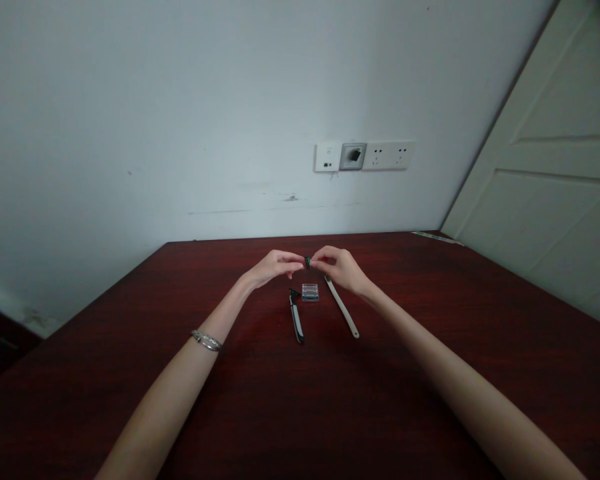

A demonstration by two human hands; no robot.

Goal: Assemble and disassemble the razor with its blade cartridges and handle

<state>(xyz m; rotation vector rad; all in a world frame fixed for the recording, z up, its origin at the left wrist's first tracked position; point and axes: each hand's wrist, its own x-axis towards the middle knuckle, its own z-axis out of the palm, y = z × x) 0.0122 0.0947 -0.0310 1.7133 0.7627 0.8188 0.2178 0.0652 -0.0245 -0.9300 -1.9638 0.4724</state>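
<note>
A small dark razor cartridge (308, 262) with a green part is held up above the far half of the table. My right hand (337, 264) pinches it from the right with thumb and forefinger. From the other side, the fingertips of my left hand (279, 264) close on its left edge; the exact contact is too small to make out. Just below the hands lies a clear plastic cartridge case (310, 292). A razor (297, 319) with a grey and black handle rests left of the case, its head pointing away. To the right, a pale slim stick-like handle (344, 310) lies slanted, its far end near my right hand.
Everything lies on a dark red wooden table (300, 407). Behind it stands a white wall with a row of sockets and switches (363, 157). A white panelled door (555, 180) borders the right side. A bracelet (207, 341) circles my left wrist.
</note>
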